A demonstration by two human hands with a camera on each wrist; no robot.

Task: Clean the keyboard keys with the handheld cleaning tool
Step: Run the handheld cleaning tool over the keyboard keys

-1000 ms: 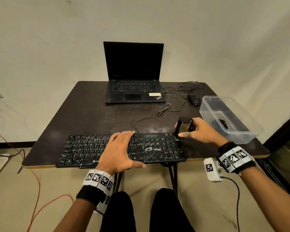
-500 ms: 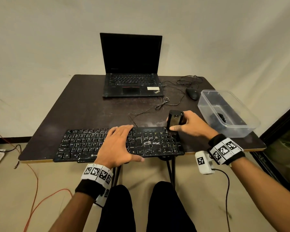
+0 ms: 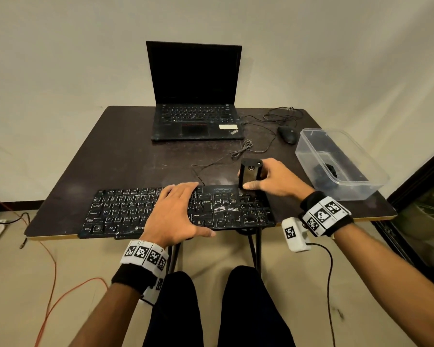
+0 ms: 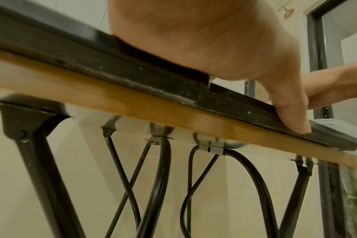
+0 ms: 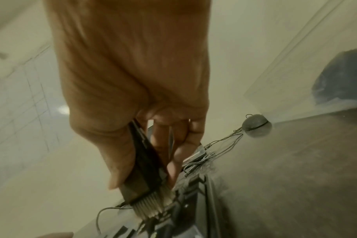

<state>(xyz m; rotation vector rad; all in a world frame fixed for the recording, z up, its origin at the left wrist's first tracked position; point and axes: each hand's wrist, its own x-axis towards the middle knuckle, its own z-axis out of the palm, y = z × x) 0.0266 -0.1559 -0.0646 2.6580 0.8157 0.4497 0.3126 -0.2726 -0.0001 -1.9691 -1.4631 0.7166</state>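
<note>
A dusty black keyboard (image 3: 115, 214) lies along the table's near edge. My left hand (image 3: 176, 214) rests flat on its middle, fingers straight, thumb on the front edge; in the left wrist view the thumb (image 4: 291, 116) presses the keyboard's (image 4: 132, 75) front rim. My right hand (image 3: 273, 179) grips a black handheld cleaning tool (image 3: 249, 172) upright at the keyboard's far right corner. In the right wrist view the tool (image 5: 143, 169) is held between thumb and fingers of my right hand (image 5: 132, 80), and its pale bristles (image 5: 151, 207) touch the keyboard (image 5: 185, 214).
An open black laptop (image 3: 196, 96) stands at the back of the dark table (image 3: 125, 156). A black mouse (image 3: 287, 135) with its cable lies right of it. A clear plastic box (image 3: 336, 164) holding a dark object sits at the right edge.
My right hand has carried the tool a little left and down onto the keyboard's far right corner. My left hand stays flat on the keys.
</note>
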